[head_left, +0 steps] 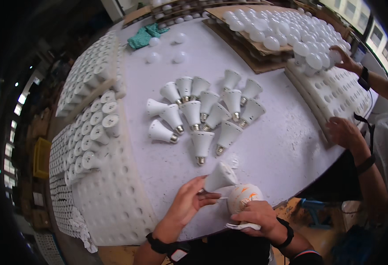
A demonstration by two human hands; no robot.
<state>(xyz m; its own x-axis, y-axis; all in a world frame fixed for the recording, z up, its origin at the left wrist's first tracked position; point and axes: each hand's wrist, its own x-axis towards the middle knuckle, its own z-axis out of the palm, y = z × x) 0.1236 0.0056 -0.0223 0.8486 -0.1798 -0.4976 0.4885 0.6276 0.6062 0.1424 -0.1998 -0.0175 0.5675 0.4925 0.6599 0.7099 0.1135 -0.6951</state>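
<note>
My left hand [188, 198] grips a white cone-shaped LED bulb body [220, 177] near its base, tilted with the wide end up and to the right. Close beside it, my right hand [259, 216] is closed at the near side of a white rounded object with orange marks [242, 194], whose kind I cannot make out. A piece of white cloth [243, 226] sticks out under the right fingers. Beyond my hands, several loose bulb bodies with metal screw bases [201, 145] lie in a cluster on the white table [273, 154].
Foam trays [114, 194] with rows of bulb bodies [90, 143] line the left. Round white bulb covers [271, 43] fill a cardboard-backed stack at the far right. A co-worker's hands [346, 132] are at another foam tray [335, 88]. A green cloth [143, 37] lies at the back.
</note>
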